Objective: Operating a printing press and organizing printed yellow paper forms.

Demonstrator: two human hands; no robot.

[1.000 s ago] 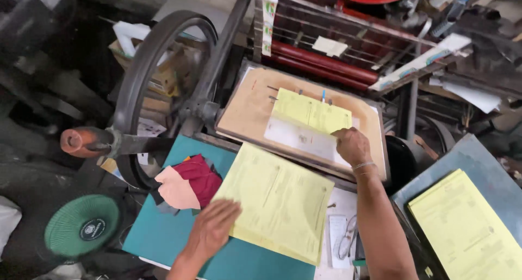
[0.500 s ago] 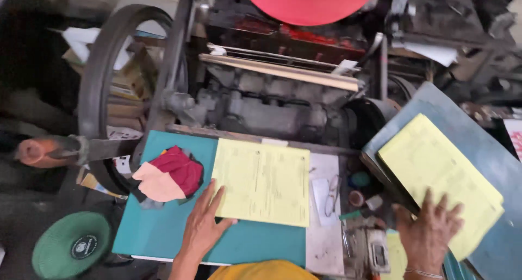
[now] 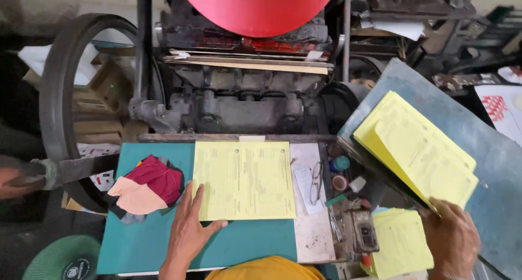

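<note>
My left hand (image 3: 188, 230) lies flat on the teal board (image 3: 147, 242), fingers spread, its thumb on the lower left corner of a stack of yellow printed sheets (image 3: 244, 180). My right hand (image 3: 451, 237) rests at the near end of a second yellow stack (image 3: 418, 151) that lies on a slanted blue-grey board (image 3: 492, 165) to the right. Its fingers touch that stack's lower corner; whether they pinch a sheet I cannot tell. The dark printing press (image 3: 239, 103) stands closed behind the teal board, with a red disc (image 3: 258, 8) on top.
A big black flywheel (image 3: 57, 103) stands at the left. Red and pink rags (image 3: 147, 185) lie on the teal board. Spectacles (image 3: 315, 182), small tins (image 3: 341, 174) and clutter sit between the boards. More yellow sheets (image 3: 399, 242) lie low right. A green round seat (image 3: 60, 261) is at lower left.
The press platen has swung shut. My right hand left the platen and came down to the yellow stack on the right board. My left hand stayed on the left stack.
</note>
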